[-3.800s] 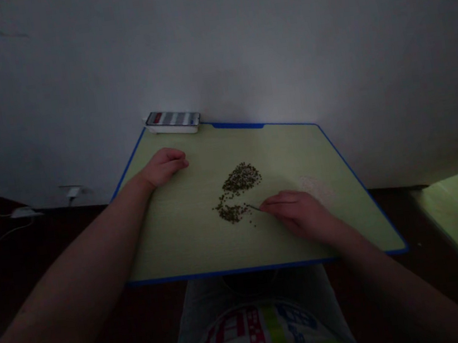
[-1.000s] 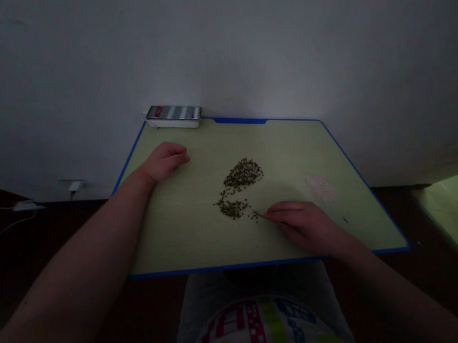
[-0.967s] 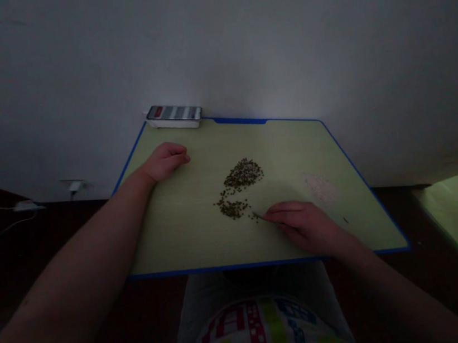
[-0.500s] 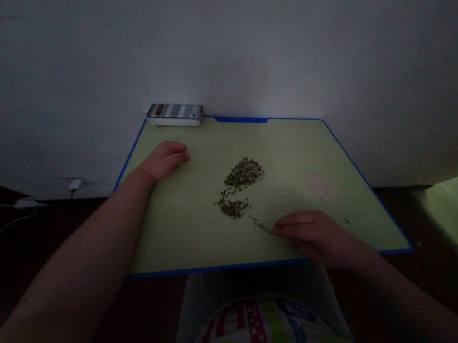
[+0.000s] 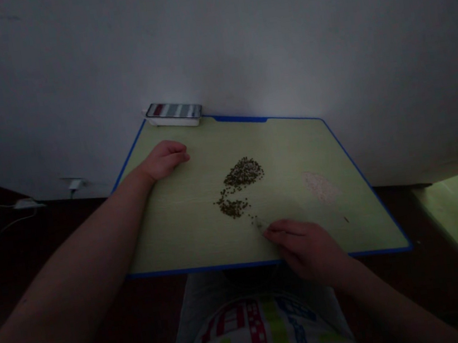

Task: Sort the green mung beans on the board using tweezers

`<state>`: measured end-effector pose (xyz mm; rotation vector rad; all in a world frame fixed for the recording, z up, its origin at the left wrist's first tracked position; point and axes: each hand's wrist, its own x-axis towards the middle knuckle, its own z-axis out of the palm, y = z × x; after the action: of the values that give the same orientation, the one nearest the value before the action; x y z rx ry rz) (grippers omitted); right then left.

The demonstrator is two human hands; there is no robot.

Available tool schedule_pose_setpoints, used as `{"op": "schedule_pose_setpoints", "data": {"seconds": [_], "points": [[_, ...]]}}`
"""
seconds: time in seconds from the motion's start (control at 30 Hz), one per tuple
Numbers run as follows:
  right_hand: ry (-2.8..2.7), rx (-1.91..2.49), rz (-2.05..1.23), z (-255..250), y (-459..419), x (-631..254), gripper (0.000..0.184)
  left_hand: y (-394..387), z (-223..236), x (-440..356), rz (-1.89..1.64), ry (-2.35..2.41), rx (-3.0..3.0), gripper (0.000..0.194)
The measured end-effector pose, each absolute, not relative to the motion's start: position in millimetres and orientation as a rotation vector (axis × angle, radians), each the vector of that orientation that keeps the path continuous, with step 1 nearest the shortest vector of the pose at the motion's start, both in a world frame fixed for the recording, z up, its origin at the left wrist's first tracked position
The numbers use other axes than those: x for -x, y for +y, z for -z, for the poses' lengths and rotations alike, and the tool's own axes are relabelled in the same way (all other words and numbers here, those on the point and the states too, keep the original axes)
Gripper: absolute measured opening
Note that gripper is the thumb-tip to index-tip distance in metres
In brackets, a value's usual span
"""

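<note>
My right hand (image 5: 306,245) is closed, fingertips pinching a thin, narrow tool (image 5: 262,225) near the front of the yellow-green board. Its tip is beside a few stray dark beans just right of the smaller pile of dark, bean-like grains (image 5: 233,208). Behind that lies a larger pile of dark grains mixed with pale ones (image 5: 243,173). To the right is a flat patch of pale, rice-like grains (image 5: 321,186). My left hand (image 5: 167,159) rests on the left of the board, fingers curled into a loose fist with nothing visible in it.
The tabletop (image 5: 177,229) has a blue edge and stands against a grey wall. At its back left corner sits a white box with a phone-like dark panel (image 5: 174,113) on top. A short dark sliver (image 5: 346,219) lies at the right. A plug (image 5: 75,185) and cables are left.
My right hand pulled back toward the front edge, drawing the tool off the smaller pile, then moved slightly left. A few beans are strung out at that pile's right. My left hand stayed in place.
</note>
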<state>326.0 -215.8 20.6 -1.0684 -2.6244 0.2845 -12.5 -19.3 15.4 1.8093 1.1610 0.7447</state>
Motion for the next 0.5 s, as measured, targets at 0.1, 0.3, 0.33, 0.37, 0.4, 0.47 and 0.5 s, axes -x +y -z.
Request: {"op": "schedule_pose_setpoints", "data": {"seconds": [0.1, 0.3, 0.33, 0.37, 0.4, 0.47, 0.5], "points": [[-2.562, 1.210, -0.284, -21, -216, -329, 0.037, -20, -15, 12, -0.751, 1.158, -1.805, 0.031], [-2.477, 1.262, -0.282, -21, -208, -334, 0.035, -19, -14, 13, -0.751, 1.142, -1.825, 0.030], [-2.475, 1.249, -0.296, -21, -207, -334, 0.035, -19, -14, 13, -0.751, 1.142, -1.830, 0.030], [-2.473, 1.238, -0.306, -21, -206, -333, 0.035, -18, -13, 13, -0.751, 1.141, -1.832, 0.030], [-2.474, 1.225, -0.313, -20, -205, -333, 0.036, -18, -13, 14, -0.752, 1.139, -1.832, 0.030], [-2.469, 1.202, -0.310, -20, -204, -331, 0.036, -18, -12, 14, -0.753, 1.133, -1.823, 0.030], [-2.465, 1.189, -0.309, -21, -204, -330, 0.037, -17, -12, 15, -0.752, 1.130, -1.815, 0.030]]}}
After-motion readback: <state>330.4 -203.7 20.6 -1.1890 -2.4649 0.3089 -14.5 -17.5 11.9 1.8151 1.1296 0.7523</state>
